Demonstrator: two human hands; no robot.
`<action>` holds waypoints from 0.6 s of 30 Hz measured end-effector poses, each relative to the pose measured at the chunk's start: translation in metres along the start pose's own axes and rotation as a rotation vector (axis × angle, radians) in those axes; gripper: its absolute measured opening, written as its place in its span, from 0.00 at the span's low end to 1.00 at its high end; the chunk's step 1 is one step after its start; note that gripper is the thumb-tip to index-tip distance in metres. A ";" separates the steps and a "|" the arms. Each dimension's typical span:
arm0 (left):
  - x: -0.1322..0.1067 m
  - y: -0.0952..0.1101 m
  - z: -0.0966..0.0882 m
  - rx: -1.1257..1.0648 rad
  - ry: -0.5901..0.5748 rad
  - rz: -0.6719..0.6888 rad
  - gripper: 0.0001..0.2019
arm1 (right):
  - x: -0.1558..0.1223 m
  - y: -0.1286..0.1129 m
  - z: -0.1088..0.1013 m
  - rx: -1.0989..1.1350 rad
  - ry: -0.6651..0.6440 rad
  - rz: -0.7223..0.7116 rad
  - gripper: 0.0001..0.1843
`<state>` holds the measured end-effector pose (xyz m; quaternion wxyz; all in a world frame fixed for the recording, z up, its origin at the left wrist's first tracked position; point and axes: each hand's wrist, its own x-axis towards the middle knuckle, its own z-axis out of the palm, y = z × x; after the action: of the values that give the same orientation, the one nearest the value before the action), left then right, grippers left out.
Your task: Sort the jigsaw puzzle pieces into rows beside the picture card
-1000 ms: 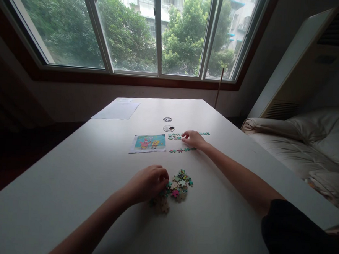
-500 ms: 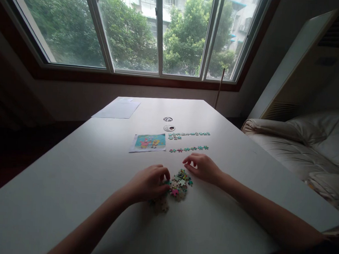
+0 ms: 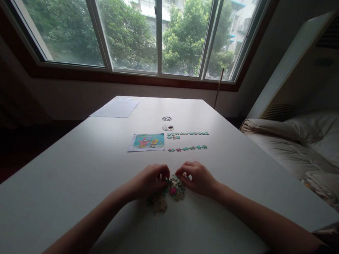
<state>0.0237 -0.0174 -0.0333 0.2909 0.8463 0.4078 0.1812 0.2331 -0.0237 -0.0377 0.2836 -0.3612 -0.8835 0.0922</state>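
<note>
A small heap of loose puzzle pieces lies on the white table in front of me. My left hand rests on the heap's left side, fingers curled onto the pieces. My right hand sits on the heap's right side, fingertips pinched among the pieces; what each hand grips is too small to name. Farther back lie two joined rows of teal pieces, the near row and the far row, beside a colourful reference picture.
A sheet of paper lies at the table's far left. Two round cable holes sit mid-table. A window runs behind. A bed with pale bedding stands to the right, close to the table's edge.
My right hand drew back from the far row of teal pieces to the heap near me. My left hand stayed on the heap.
</note>
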 end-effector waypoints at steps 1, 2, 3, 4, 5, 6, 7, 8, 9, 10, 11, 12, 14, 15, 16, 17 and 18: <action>0.001 0.000 0.000 -0.043 0.010 -0.009 0.03 | 0.000 -0.001 0.000 -0.002 0.004 -0.003 0.06; 0.002 0.000 0.001 -0.094 0.020 -0.019 0.03 | 0.000 -0.001 0.000 -0.003 0.007 -0.007 0.06; 0.003 0.001 0.001 -0.154 0.031 -0.034 0.03 | 0.000 -0.001 0.001 -0.002 0.013 -0.012 0.05; 0.004 0.001 0.001 -0.222 0.042 -0.053 0.04 | 0.000 -0.001 0.001 -0.002 0.019 -0.018 0.05; 0.005 0.002 0.001 -0.292 0.052 -0.075 0.06 | 0.000 -0.001 0.000 -0.001 0.026 -0.024 0.05; 0.006 0.003 0.001 -0.360 0.063 -0.094 0.07 | 0.000 -0.001 0.000 0.001 0.036 -0.032 0.05; 0.007 0.004 0.000 -0.420 0.076 -0.108 0.08 | 0.000 -0.001 0.000 0.002 0.051 -0.039 0.05; 0.007 0.004 0.000 -0.469 0.094 -0.115 0.09 | 0.000 -0.002 0.000 0.004 0.067 -0.046 0.06; 0.008 0.004 0.000 -0.506 0.113 -0.116 0.10 | 0.000 -0.002 0.000 0.005 0.083 -0.050 0.06; 0.009 0.004 0.000 -0.532 0.128 -0.116 0.10 | 0.000 -0.002 0.000 0.008 0.098 -0.051 0.06; 0.009 0.004 0.000 -0.553 0.137 -0.119 0.09 | 0.000 -0.002 0.000 0.011 0.109 -0.051 0.06; 0.009 0.004 0.000 -0.567 0.142 -0.124 0.09 | 0.000 -0.002 0.000 0.015 0.115 -0.049 0.06; 0.010 0.003 0.001 -0.583 0.152 -0.134 0.09 | -0.001 -0.002 0.001 0.023 0.126 -0.039 0.06; 0.010 0.003 0.001 -0.587 0.155 -0.136 0.09 | -0.001 -0.001 0.001 0.026 0.132 -0.030 0.06; 0.010 0.003 0.001 -0.588 0.158 -0.138 0.09 | -0.001 -0.001 0.002 0.029 0.137 -0.019 0.06; 0.010 0.004 0.002 -0.588 0.159 -0.137 0.09 | -0.001 -0.001 0.002 0.031 0.141 -0.011 0.06; 0.010 0.004 0.002 -0.589 0.159 -0.138 0.09 | 0.000 0.000 0.002 0.034 0.145 -0.004 0.06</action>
<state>0.0328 -0.0124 -0.0315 0.5024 0.6791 0.4157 0.3371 0.2318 -0.0242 -0.0397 0.3531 -0.3602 -0.8598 0.0800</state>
